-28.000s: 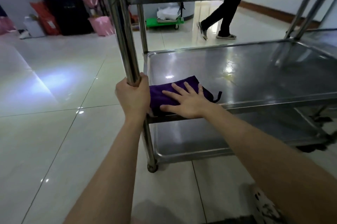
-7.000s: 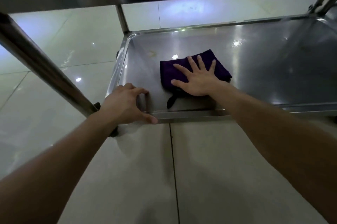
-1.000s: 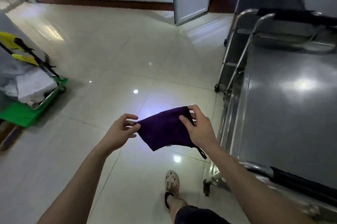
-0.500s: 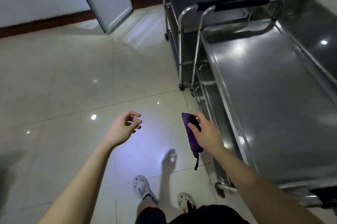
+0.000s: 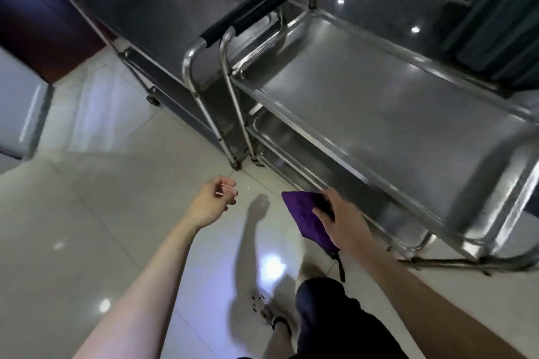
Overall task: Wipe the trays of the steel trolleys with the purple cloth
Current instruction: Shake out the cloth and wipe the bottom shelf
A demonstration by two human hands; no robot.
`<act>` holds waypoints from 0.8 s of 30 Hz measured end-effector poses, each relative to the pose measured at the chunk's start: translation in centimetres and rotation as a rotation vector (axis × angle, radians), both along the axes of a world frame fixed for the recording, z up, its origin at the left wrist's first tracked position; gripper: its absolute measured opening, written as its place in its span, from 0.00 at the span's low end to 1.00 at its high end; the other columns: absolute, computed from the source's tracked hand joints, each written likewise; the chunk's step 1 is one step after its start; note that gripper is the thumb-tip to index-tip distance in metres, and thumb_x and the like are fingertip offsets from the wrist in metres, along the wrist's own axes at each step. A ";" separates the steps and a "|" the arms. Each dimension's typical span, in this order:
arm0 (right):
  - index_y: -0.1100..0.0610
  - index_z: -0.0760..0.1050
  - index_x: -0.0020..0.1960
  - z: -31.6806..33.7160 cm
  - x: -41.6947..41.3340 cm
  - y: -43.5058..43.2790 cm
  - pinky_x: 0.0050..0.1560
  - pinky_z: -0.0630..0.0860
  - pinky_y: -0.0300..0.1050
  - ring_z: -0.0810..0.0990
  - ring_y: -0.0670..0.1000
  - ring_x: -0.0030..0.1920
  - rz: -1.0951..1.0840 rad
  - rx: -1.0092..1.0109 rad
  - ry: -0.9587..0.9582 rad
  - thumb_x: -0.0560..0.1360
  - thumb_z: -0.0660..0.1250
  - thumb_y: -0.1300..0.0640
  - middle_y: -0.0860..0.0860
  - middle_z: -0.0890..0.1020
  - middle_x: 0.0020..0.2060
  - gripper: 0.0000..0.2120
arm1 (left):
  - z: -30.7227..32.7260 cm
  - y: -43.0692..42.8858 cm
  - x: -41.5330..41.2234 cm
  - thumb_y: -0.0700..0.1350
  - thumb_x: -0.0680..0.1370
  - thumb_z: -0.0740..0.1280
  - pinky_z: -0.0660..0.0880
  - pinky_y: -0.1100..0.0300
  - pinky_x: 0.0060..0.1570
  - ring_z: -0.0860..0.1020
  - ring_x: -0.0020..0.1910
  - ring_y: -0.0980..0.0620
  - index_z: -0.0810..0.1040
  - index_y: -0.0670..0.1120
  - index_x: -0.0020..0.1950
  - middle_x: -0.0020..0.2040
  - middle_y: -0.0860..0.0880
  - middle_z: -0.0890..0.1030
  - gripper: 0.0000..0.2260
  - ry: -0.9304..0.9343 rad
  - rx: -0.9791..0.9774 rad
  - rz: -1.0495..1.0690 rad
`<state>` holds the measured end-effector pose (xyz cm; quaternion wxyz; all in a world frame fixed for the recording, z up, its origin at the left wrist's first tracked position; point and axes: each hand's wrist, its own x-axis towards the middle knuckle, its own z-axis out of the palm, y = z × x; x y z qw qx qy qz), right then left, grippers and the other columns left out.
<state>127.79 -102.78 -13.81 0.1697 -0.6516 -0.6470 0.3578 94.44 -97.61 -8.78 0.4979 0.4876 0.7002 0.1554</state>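
Observation:
My right hand [image 5: 338, 218] grips the folded purple cloth [image 5: 306, 217] in the air, just left of the near steel trolley [image 5: 388, 125]. A dark loop hangs from the cloth's lower end. That trolley's top tray is bare and shiny, with lower trays under it. A second steel trolley [image 5: 151, 11] stands behind it, and their black-gripped handles [image 5: 250, 14] sit side by side. My left hand [image 5: 213, 204] hovers over the floor with its fingers loosely curled and nothing in it.
Glossy pale floor tiles spread to the left and front. A dark door opening [image 5: 29, 20] and a white door [image 5: 20, 116] are at the left. Something dark green [image 5: 495, 17] stands at the far right. My legs and a sandalled foot [image 5: 280, 326] show at the bottom.
My left hand let go of the cloth a second ago; the right hand alone keeps it. My view has swung toward the two trolleys and I have stepped closer.

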 end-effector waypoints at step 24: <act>0.42 0.70 0.65 -2.6 -14.3 14.4 0.49 0.83 0.56 0.85 0.53 0.48 -0.558 -0.003 0.073 0.86 0.65 0.47 0.45 0.86 0.51 0.09 | -4.9 42.0 -3.3 0.53 0.78 0.77 0.69 0.51 0.77 0.71 0.78 0.40 0.60 0.38 0.84 0.81 0.38 0.70 0.43 0.072 0.209 0.050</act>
